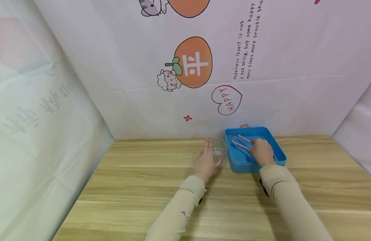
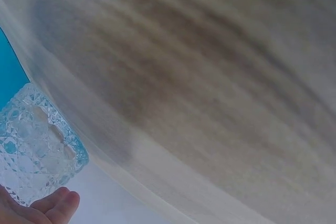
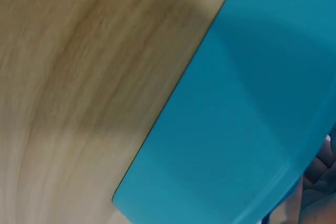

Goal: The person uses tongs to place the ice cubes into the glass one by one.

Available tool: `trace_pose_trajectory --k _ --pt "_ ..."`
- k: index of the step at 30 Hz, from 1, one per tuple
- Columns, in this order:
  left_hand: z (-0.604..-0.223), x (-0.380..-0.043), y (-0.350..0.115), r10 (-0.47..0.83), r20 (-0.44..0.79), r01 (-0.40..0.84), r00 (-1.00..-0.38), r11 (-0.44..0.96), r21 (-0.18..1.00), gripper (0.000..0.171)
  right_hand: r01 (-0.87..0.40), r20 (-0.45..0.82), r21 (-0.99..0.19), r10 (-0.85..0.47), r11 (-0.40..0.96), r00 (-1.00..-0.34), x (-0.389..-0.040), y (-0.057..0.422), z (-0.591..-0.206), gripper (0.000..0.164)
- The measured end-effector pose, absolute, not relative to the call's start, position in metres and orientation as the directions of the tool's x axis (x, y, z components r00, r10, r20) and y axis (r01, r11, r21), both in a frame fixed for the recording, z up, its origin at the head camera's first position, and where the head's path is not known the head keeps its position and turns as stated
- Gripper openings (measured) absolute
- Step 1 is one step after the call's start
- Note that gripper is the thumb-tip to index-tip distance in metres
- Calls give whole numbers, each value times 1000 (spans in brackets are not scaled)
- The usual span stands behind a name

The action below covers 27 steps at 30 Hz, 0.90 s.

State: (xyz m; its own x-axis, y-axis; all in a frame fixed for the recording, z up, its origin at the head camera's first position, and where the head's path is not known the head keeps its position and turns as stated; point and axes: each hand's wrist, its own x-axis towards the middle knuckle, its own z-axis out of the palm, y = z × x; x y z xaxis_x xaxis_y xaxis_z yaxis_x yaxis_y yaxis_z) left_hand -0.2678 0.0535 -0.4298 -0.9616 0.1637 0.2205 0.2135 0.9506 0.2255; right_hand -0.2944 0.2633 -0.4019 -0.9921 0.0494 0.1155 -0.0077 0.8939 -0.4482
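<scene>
My left hand [image 1: 205, 164] holds a clear glass cup [image 1: 219, 150] on the wooden table, with fingers along its left side and the thumb at its near side. In the left wrist view the cup [image 2: 37, 145] has a cut pattern, and fingertips touch it. Immediately right of the cup is a blue open box [image 1: 256, 169]. My right hand [image 1: 262, 152] grips pink tongs [image 1: 241, 144] over the box, their two arms spread apart and pointing left. Small clear pieces [image 1: 232, 137] lie by the tong tips in the box's far left corner; their kind is unclear.
The wooden table [image 1: 137, 187] meets a printed white cloth [image 1: 143, 100] behind the box. More cloth hangs at the left and right. A beige sleeve [image 2: 184, 103] covers most of the left wrist view. The box wall [image 3: 226, 108] fills much of the right wrist view.
</scene>
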Motion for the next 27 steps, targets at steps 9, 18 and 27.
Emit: trace_pose_trajectory --k 9,18,27 --pt "-430 -269 53 154 226 206 -962 952 228 87 1 115 -424 55 906 -992 -302 257 -406 43" --pt "-432 -269 54 159 232 216 -960 945 245 87 31 58 -428 62 903 -996 -308 254 -408 46" --pt "-435 -271 53 157 250 214 -955 952 219 88 29 46 -445 55 895 -997 -309 253 -409 44"
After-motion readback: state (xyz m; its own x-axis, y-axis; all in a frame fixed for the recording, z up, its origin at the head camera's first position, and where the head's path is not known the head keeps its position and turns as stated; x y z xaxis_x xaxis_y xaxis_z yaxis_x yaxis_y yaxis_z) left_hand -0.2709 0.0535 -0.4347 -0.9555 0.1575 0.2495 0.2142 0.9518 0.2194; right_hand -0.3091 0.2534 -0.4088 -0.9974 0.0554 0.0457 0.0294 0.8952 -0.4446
